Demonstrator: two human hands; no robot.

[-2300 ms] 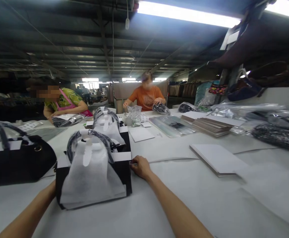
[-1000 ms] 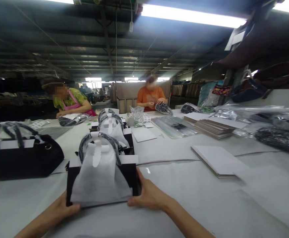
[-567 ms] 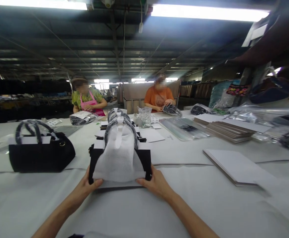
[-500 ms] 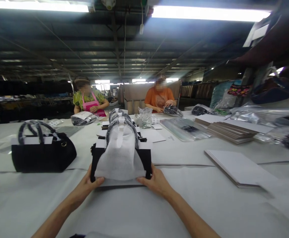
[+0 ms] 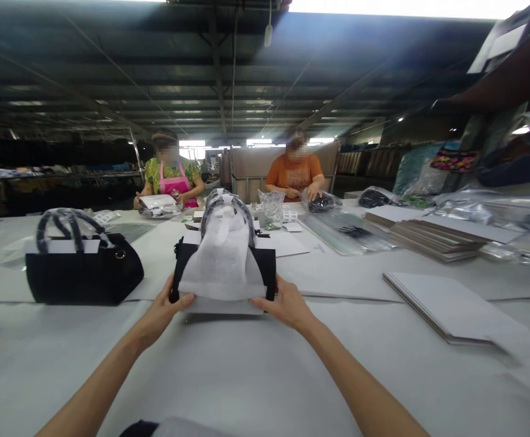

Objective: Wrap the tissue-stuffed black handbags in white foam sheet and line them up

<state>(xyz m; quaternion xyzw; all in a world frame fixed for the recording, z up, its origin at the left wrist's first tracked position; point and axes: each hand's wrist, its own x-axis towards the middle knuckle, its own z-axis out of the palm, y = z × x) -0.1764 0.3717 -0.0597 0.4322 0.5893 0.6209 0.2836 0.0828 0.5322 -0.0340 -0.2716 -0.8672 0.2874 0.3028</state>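
Between my hands is a black handbag (image 5: 268,267) with white tissue paper (image 5: 222,273) draped over its front and wrapped handles behind. My left hand (image 5: 167,306) grips its lower left side, thumb on the front and fingers behind. On the lower right side, my right hand (image 5: 287,303) holds it the same way. A white sheet (image 5: 226,306) shows under the tissue along the bottom edge. Further back in line with it are white and black pieces, mostly hidden by the bag. Another black handbag (image 5: 80,273) with plastic-wrapped handles stands to the left.
White boards (image 5: 451,306) lie stacked at right, with a taller stack of boards (image 5: 438,240) behind. Clear plastic bags (image 5: 347,233) lie beyond. Across the table (image 5: 338,364) sit one person in a pink apron (image 5: 174,182) and another in an orange shirt (image 5: 295,176), both handling plastic-wrapped items.
My hands and the handbag sit slightly higher in view. The person in orange has put a hand on top of a wrapped item; the person in the apron now grasps a wrapped package.
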